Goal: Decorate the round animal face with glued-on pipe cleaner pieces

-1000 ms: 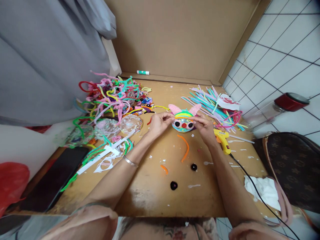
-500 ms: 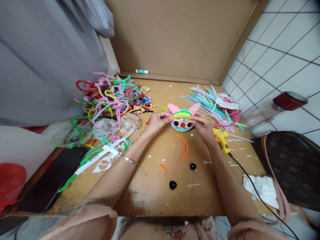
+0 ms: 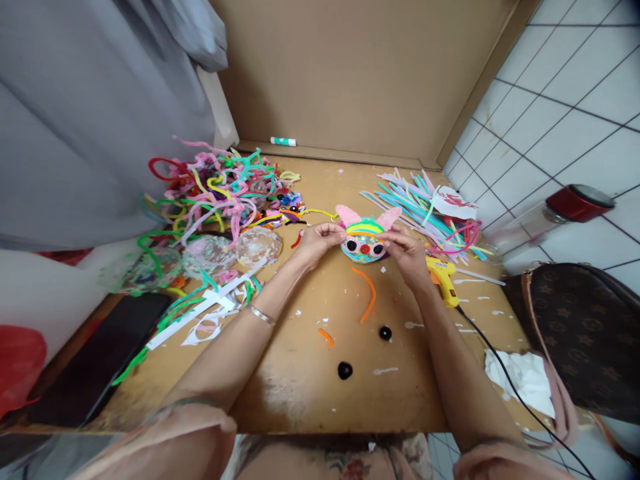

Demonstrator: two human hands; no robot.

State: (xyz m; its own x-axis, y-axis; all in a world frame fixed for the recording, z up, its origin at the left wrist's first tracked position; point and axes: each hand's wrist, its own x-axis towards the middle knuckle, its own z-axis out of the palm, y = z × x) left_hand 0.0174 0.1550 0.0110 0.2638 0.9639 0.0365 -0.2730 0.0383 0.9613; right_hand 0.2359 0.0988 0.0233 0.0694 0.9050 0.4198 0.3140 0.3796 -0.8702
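A pipe-cleaner animal face [image 3: 365, 257] with pink ears, green and yellow bands, black-and-white eyes and a red nose lies at the middle of the table. Across it, under the yellow band, runs an orange pipe cleaner [image 3: 367, 234]. My left hand [image 3: 323, 241] pinches its left end, and my right hand [image 3: 404, 248] pinches the right end; both hands touch the face's sides. Nearer to me are a loose curved orange pipe cleaner [image 3: 369, 297], a short orange piece [image 3: 327, 338] and two black round pieces, one [image 3: 385, 333] farther and one [image 3: 345, 371] nearer.
A tangled pipe-cleaner heap [image 3: 220, 193] and clear round shells [image 3: 259, 247] lie left, near a black phone [image 3: 100, 360]. Straight pipe cleaners [image 3: 410, 203], a yellow glue gun [image 3: 443, 280] with its cord, a tissue [image 3: 523, 380], a bottle [image 3: 530, 227] and a brown bag [image 3: 585, 333] are right.
Hardly anything differs. Both hands keep their pinch at the face's sides, and the view has shifted very slightly.
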